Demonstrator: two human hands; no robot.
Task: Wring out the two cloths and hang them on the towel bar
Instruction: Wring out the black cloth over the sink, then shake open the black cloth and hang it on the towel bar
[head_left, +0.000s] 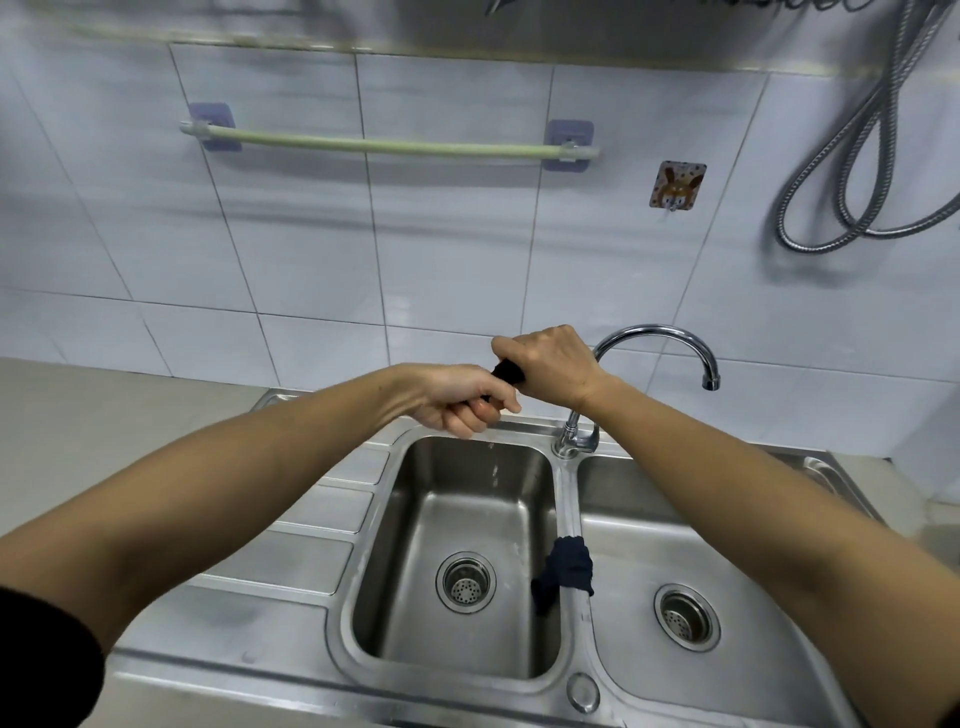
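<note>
Over sink (569, 499), cloth (508, 372) between hands (506, 387).

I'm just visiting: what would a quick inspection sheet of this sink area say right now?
Surface: steel double sink, both basins empty, drops falling into the left one.
Job's things: dark cloth twisted between both hands; second dark cloth draped over the divider; green towel bar bare.
Clutter: nothing seen.
Grippers: left hand and right hand both clenched on the cloth.
Cables: metal shower hose looped on the wall.
Surroundings: white tiles, rabbit hook, faucet turned right.
</note>
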